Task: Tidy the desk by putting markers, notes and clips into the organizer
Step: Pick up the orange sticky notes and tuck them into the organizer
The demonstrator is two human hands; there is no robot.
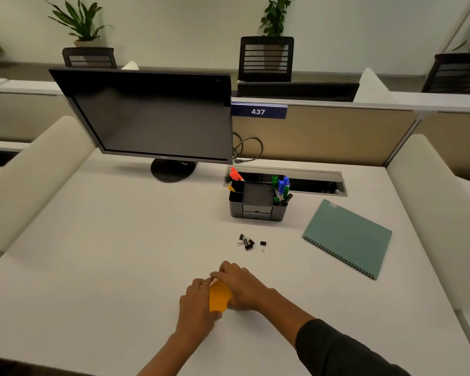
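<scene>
An orange pad of sticky notes (219,296) lies near the desk's front, held between both hands. My left hand (197,305) grips its left side and my right hand (238,286) covers its right and far edge. Several black binder clips (247,241) lie loose on the desk beyond the hands, one clip (263,245) a little apart to the right. The black organizer (257,210) stands further back, with red markers (235,175) in its back left slot and green and blue markers (282,187) in its right slot. Its middle compartment looks bare.
A dark monitor (158,118) stands at the back left. A teal spiral notebook (347,236) lies to the right of the organizer. An open cable tray (310,180) runs behind the organizer. Padded dividers flank the white desk (106,253) on both sides.
</scene>
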